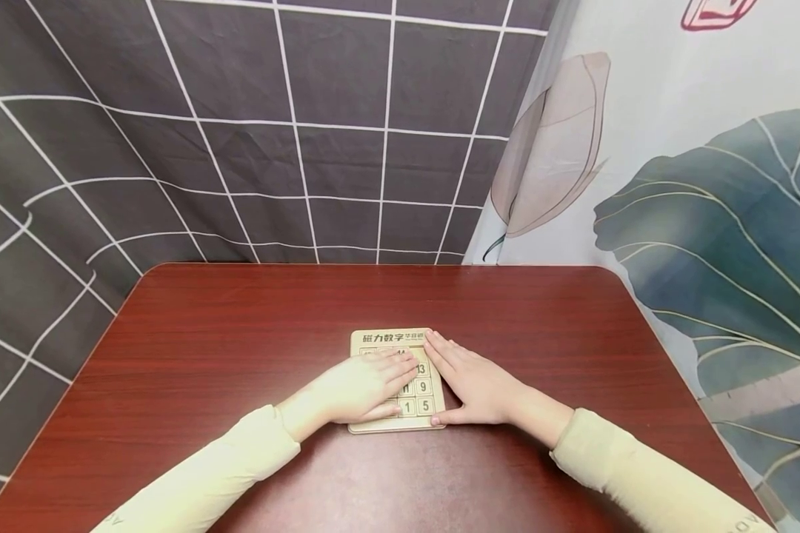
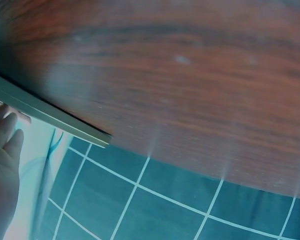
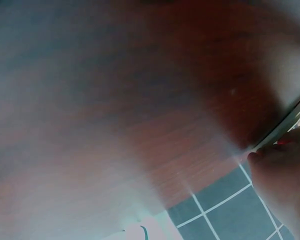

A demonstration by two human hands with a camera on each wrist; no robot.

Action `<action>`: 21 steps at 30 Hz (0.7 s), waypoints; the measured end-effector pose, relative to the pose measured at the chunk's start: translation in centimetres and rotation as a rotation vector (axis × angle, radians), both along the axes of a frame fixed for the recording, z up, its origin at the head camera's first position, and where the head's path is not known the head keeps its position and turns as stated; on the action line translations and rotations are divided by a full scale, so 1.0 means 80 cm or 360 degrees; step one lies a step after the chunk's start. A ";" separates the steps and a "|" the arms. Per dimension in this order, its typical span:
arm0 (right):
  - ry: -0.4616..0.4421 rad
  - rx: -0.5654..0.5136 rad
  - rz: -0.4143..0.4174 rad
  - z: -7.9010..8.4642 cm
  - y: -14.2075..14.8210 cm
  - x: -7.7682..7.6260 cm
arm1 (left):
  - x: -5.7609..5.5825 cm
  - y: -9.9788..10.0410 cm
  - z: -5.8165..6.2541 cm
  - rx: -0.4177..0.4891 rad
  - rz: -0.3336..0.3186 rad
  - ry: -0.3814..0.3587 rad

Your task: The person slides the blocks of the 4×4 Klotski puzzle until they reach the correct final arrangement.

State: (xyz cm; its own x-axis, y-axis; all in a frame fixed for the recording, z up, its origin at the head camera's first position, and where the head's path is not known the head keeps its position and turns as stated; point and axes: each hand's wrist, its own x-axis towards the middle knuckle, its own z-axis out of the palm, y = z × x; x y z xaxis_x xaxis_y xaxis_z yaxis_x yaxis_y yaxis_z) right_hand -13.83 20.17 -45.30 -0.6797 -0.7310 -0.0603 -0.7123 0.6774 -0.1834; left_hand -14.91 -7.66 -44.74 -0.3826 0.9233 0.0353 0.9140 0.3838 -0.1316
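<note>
A pale wooden number sliding puzzle (image 1: 424,423) lies on the table, its dark Chinese lettering along the far edge. My left hand (image 1: 367,385) rests over its left and middle part with fingers stretched out, covering many of the tiles. Tiles with 13, 9, 1 and 5 show on the right side. Along the right edge lies my right hand (image 1: 483,385), its fingers straight towards the far corner and its thumb on the near corner. In the left wrist view the puzzle's side (image 2: 55,117) appears edge-on beside the left fingers (image 2: 4,129).
The reddish-brown wooden table (image 1: 240,318) has rounded far corners. Behind it hangs a dark grey curtain with a white grid (image 1: 340,170). A pale curtain with large leaf prints (image 1: 707,207) borders the right side.
</note>
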 end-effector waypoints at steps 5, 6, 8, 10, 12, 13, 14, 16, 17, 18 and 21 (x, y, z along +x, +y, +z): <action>-0.0027 0.0011 -0.0008 -0.001 0.001 -0.001 | -0.005 0.003 -0.002 0.0030 0.0021 0.0024; -0.0030 0.0010 -0.0009 -0.001 0.000 -0.001 | -0.007 0.004 -0.003 0.0034 0.0035 0.0025; -0.0033 0.0007 -0.0013 0.000 0.000 -0.001 | -0.011 0.005 -0.004 0.0034 0.0071 0.0022; -0.0032 0.0008 -0.0014 0.000 0.000 -0.001 | -0.015 0.006 -0.004 0.0035 0.0107 -0.0003; -0.0031 0.0011 -0.0015 0.000 0.000 -0.001 | -0.018 0.006 -0.003 0.0040 0.0129 -0.0039; -0.0032 0.0008 -0.0016 -0.001 0.000 -0.002 | -0.019 0.006 -0.003 0.0041 0.0133 -0.0051; -0.0034 0.0007 -0.0017 -0.001 0.000 -0.002 | -0.020 0.006 -0.003 0.0044 0.0131 -0.0059; -0.0042 0.0001 -0.0019 -0.001 0.000 -0.002 | -0.020 0.005 -0.002 0.0048 0.0110 -0.0061; -0.0043 0.0001 -0.0021 -0.001 0.000 -0.001 | -0.019 0.004 -0.002 0.0051 0.0095 -0.0053; -0.0044 -0.0002 -0.0023 -0.001 0.000 -0.001 | -0.018 0.003 -0.001 0.0056 0.0076 -0.0045; -0.0043 -0.0015 -0.0028 0.000 0.000 0.000 | -0.011 0.000 0.000 0.0074 -0.0008 0.0016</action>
